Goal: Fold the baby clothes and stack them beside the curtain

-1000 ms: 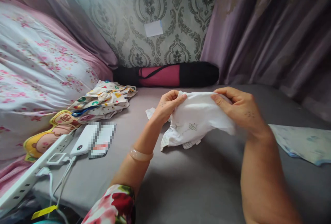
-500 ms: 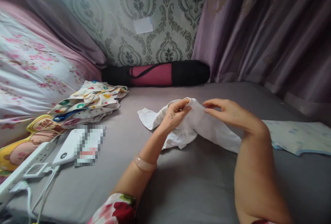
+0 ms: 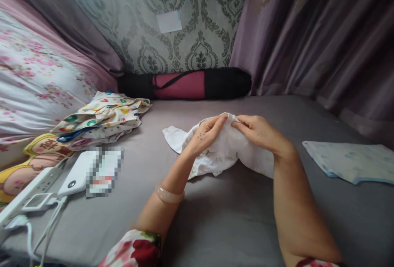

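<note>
A white shirt (image 3: pixel 224 148), small and thin, is bunched in the middle of the grey bed with its upper edge lifted. My left hand (image 3: pixel 207 135) pinches that edge from the left, thumb and fingers pressed together on the cloth. Close beside it, my right hand (image 3: pixel 258 131) grips the same edge from the right. One sleeve-like piece spreads out at the left, and another part runs down behind my right forearm. A faint grey print shows on the lower front of the fabric.
Left: a pile of patterned clothes (image 3: pixel 104 115), a white power bank (image 3: pixel 78 174), a blurred-out flat item (image 3: pixel 106 172), a power strip (image 3: pixel 33 189) with cables. Right: a folded pale cloth (image 3: pixel 353 160). A black-and-red bag (image 3: pixel 181 85) lies along the wall, between curtains (image 3: pixel 292 33).
My right hand has moved left to the shirt's upper edge and closed on it, next to my left hand. The left hand keeps its hold. The view has shifted slightly.
</note>
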The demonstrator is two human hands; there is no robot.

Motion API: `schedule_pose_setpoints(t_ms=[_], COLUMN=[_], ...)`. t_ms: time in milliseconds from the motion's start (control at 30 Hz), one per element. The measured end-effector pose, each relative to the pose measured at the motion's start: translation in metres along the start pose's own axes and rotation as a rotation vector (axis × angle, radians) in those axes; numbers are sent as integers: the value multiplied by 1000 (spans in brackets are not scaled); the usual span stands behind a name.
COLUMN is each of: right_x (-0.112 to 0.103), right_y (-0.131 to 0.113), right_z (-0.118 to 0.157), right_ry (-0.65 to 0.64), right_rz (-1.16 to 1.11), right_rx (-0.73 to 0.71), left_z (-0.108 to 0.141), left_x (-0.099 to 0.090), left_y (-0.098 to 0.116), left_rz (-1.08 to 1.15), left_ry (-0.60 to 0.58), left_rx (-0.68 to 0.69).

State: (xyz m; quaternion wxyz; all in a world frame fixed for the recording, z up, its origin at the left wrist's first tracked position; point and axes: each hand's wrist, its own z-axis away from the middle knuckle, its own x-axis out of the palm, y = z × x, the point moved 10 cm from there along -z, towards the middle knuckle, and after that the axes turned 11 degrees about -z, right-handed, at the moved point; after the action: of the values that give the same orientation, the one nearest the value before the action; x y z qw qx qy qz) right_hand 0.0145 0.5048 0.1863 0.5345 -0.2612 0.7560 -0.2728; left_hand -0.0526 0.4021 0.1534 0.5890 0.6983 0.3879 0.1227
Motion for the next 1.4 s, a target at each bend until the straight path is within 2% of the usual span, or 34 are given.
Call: schedule_pose_setpoints(t_ms=[133,233,367,467,567,700,767,867,1000,1200,1300,1400], right_x=[1,-4,-10,-13,-15,-14,-14,-15,-17,-21,-18,-15], right_y=[2,8,17,21,24,30,32,34,35,33,32,23], right_z=[0,1,2,1,-1,-2,-3,-3,-2,0,-2,-7], right_ry=[-18,16,42,65,88,99,103,108,125,140,108,62], right_rz=[-66,-69,-30,0,23,28,19,16,-5,-59,-119,-166], right_rx=[-4,22,71,96,100,97,99,99,114,76,52,15], left_z=[-2,-2,2,7,11,16,17,15,9,6,4,0], left_x=[-16,-37,-76,-92,-92,-82,-76,-70,-70,-92,-104,-115], left_y=[-7,-8,-11,-14,-17,-23,-27,-32,-32,-32,-22,-3], left_rz=[84,129,0,-131,-298,-482,-544,-616,-666,-518,-420,-386], left_ry=[13,76,209,209,75,-119,-169,-176,-100,128,219,266], left_rx=[-71,-77,-42,-52,-68,-67,-60,-43,7,-34,-27,6])
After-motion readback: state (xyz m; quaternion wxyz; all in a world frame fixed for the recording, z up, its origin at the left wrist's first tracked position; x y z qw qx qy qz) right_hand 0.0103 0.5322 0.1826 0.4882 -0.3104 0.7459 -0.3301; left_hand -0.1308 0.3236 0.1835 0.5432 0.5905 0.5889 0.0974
